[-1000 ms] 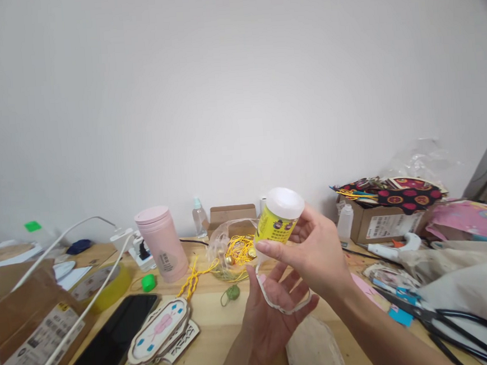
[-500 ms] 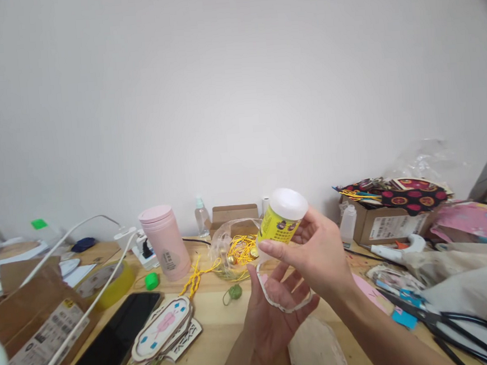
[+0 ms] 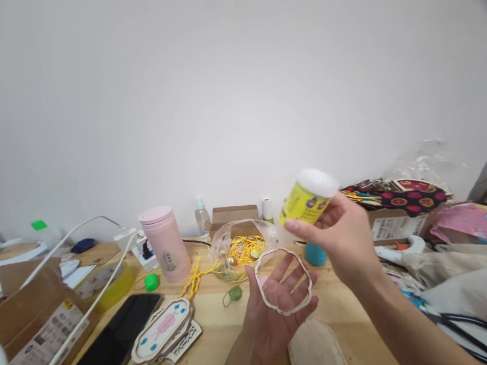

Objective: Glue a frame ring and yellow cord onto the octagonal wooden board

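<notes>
My right hand (image 3: 344, 236) is wrapped round a white bottle with a yellow label (image 3: 306, 200). The bottle is tilted, its broad white end up and to the right; the lower end is partly behind my thumb. My left hand (image 3: 274, 309) lies palm up, fingers spread, supporting a thin white frame with a wavy outline (image 3: 286, 313). The frame's left side is by my left thumb, and the bottle is above it, apart from it. Near my left wrist, a pale flat piece with a rounded outline (image 3: 316, 351) rests on the wooden table (image 3: 222, 341).
Left of my hands are painted plaques (image 3: 164, 326), a phone (image 3: 108, 345) and a pink tumbler (image 3: 166, 245). Behind them sits a clear bag of yellow cords (image 3: 244, 250). A blue container (image 3: 315, 254) stands behind my right hand. Black-handled scissors (image 3: 478, 327) lie at right.
My right hand has lifted the bottle up and to the right, away from the frame. More of the frame and the blue container now show. My left hand has stayed nearly in place.
</notes>
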The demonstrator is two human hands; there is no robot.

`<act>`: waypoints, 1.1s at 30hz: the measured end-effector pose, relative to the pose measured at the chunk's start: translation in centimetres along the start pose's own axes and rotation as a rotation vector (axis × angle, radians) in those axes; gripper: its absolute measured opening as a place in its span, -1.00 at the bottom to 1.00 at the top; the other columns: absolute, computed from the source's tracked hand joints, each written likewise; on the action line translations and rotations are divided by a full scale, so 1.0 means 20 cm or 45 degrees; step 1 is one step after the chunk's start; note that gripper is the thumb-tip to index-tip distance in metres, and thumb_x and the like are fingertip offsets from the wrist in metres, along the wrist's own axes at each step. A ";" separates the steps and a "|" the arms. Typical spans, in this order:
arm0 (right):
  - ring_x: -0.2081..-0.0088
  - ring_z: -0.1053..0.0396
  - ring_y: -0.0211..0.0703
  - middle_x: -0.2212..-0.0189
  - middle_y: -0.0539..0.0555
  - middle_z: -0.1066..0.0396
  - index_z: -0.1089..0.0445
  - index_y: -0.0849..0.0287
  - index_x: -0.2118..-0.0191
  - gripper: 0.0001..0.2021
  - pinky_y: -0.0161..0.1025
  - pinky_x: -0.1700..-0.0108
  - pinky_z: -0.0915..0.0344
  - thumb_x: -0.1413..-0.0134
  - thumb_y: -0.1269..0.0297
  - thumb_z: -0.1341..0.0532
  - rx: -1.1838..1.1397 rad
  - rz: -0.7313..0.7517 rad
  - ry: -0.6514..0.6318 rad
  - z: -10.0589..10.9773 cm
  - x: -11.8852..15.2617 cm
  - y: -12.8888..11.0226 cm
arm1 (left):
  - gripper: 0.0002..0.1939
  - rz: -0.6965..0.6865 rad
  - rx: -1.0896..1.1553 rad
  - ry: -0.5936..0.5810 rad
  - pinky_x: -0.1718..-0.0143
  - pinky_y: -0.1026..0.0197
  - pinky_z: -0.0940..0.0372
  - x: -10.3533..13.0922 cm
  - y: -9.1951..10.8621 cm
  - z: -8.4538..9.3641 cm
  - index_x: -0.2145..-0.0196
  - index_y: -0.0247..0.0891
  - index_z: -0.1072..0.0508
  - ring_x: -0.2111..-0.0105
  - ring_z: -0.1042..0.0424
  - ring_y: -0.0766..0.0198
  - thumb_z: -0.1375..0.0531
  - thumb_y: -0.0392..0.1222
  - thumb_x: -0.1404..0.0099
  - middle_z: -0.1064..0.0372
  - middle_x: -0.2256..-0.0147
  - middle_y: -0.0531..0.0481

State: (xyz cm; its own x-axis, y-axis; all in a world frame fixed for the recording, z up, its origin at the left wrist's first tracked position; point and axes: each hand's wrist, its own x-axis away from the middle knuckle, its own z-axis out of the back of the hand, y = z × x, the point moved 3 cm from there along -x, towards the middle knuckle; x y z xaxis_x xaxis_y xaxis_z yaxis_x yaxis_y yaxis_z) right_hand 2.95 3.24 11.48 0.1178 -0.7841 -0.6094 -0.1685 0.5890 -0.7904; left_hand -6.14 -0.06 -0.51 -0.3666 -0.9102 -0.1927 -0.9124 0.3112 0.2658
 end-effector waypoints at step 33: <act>0.18 -0.31 -0.01 0.23 0.04 -0.37 -0.21 0.01 0.15 -0.49 -0.07 0.15 -0.29 0.37 0.45 -0.27 0.223 0.632 -0.190 0.06 0.30 0.01 | -0.49 -0.059 -0.269 -0.098 0.03 0.06 -0.01 0.02 -0.02 -0.03 0.16 -0.17 -0.35 0.00 -0.08 0.06 -0.07 0.17 0.01 -0.25 0.08 -0.04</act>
State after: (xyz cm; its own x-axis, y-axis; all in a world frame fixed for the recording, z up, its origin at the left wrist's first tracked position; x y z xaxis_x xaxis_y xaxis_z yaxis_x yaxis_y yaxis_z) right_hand 4.91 -1.18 7.61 0.2053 -0.3749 -0.9040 -0.0748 0.9150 -0.3965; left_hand -5.91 -0.77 -0.13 -0.3454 -0.8962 -0.2783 -0.8731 0.1983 0.4453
